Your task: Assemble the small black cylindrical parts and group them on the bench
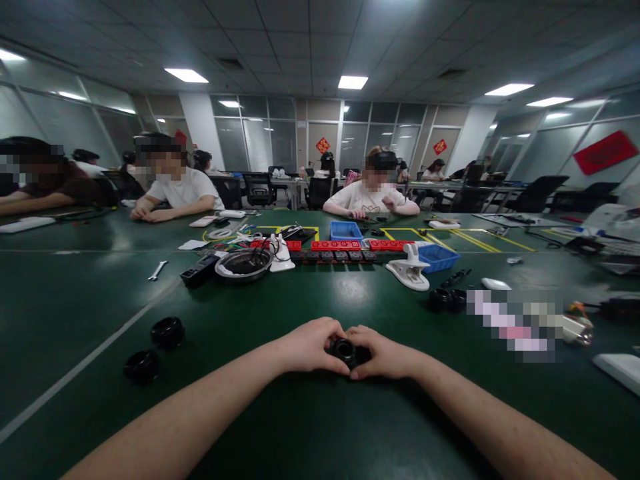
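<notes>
both hands meeting at table centre, low in the head view. left hand [309, 347] curled, fingers closed around the left side of a small black ring part [345, 349]. right hand [384, 353] curled the same way on its right side, thumb tucked under the front edge. ring part clamped between the two hands, round opening facing up and toward the camera, resting on or just above the green table [320, 420]; contact with the table hidden by the fingers. forearms coming in from both lower corners.

around: two more black rings [167, 331] [141, 366] lying loose to the left, well apart from the hands, beside a white line on the table. another pair of black ring parts [447, 299] right of centre, further back. wrench [157, 269] far left. round black bowl-like dish [243, 264] with wires behind it, white stand [411, 269], row of red blocks [336, 245], two blue bins [346, 231] [436, 257], all across the middle of the table, well beyond the hands. blurred-out patch at right, white flat thing [619, 369] at right edge.

nothing lying between camera and hands. other people seated at the far side: one in a white shirt [185, 190] at left, one in a white shirt [369, 198] at centre, their hands on the table, far from the ring part.
</notes>
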Demonstrator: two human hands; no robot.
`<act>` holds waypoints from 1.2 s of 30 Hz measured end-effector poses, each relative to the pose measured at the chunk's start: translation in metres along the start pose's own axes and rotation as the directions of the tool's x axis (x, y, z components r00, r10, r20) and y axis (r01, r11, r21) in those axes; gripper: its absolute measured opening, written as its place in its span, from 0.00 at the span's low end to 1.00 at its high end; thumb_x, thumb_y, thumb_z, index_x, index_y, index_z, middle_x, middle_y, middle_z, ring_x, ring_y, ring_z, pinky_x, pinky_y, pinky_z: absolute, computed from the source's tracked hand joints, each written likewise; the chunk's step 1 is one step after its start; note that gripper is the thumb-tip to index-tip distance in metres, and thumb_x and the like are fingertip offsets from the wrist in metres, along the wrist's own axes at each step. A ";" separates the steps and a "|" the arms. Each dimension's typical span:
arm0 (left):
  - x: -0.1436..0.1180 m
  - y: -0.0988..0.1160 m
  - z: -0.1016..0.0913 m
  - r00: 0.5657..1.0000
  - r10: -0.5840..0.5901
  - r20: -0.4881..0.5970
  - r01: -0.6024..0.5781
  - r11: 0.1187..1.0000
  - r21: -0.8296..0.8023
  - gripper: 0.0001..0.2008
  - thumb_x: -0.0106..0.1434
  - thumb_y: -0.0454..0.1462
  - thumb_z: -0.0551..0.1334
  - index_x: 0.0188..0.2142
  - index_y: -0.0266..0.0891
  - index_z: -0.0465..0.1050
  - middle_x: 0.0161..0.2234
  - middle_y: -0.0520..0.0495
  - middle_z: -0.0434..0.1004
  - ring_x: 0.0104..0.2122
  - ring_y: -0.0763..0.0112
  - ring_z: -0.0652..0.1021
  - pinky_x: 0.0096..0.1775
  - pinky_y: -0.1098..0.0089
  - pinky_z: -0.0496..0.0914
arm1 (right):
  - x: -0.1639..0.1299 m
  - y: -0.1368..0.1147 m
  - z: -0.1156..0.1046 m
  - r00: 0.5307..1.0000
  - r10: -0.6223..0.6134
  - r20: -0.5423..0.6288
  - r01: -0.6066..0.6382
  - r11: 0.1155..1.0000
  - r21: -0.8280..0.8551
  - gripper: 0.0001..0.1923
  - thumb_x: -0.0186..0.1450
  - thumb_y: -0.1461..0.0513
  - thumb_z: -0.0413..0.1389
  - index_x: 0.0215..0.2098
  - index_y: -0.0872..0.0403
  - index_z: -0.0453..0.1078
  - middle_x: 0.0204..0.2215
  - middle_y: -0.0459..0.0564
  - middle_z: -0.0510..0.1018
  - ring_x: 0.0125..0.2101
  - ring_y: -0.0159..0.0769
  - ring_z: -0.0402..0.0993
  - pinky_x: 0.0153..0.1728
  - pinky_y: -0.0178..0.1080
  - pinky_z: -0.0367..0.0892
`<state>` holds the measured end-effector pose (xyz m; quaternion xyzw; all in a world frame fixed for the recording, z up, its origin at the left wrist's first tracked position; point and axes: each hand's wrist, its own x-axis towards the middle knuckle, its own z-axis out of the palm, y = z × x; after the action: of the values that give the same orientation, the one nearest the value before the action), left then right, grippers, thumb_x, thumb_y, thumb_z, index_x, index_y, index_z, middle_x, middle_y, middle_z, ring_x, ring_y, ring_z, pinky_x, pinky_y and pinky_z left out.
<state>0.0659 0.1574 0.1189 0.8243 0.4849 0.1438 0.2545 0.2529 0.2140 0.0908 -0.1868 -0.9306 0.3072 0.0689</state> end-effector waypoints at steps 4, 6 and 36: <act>0.001 -0.002 0.002 1.000 0.001 0.003 -0.001 1.000 -0.019 0.22 0.43 0.49 0.63 0.35 0.41 0.65 0.32 0.52 0.63 0.30 0.72 0.66 0.28 0.75 0.59 | 0.001 0.002 0.000 1.000 -0.013 0.002 0.013 1.000 0.027 0.20 0.50 0.56 0.58 0.40 0.53 0.66 0.35 0.47 0.66 0.38 0.37 0.60 0.40 0.38 0.56; 0.001 -0.002 0.002 1.000 -0.012 0.008 0.012 1.000 -0.027 0.22 0.43 0.49 0.63 0.35 0.41 0.65 0.32 0.52 0.63 0.31 0.71 0.66 0.28 0.75 0.60 | 0.002 0.002 0.000 1.000 -0.013 -0.003 0.013 0.999 0.032 0.20 0.50 0.55 0.58 0.40 0.53 0.66 0.35 0.47 0.66 0.39 0.37 0.60 0.40 0.38 0.56; -0.002 0.015 0.004 0.985 -0.140 -0.104 0.147 0.987 0.064 0.19 0.46 0.47 0.61 0.34 0.40 0.64 0.33 0.50 0.65 0.33 0.68 0.68 0.30 0.72 0.61 | 0.006 -0.008 0.021 0.950 0.156 -0.271 -0.210 0.960 -0.184 0.27 0.45 0.48 0.58 0.37 0.55 0.63 0.33 0.48 0.66 0.34 0.37 0.62 0.34 0.38 0.57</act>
<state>0.0774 0.1483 0.1244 0.7876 0.5599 0.1484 0.2103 0.2398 0.1986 0.0791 -0.3168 -0.9198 0.1856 0.1382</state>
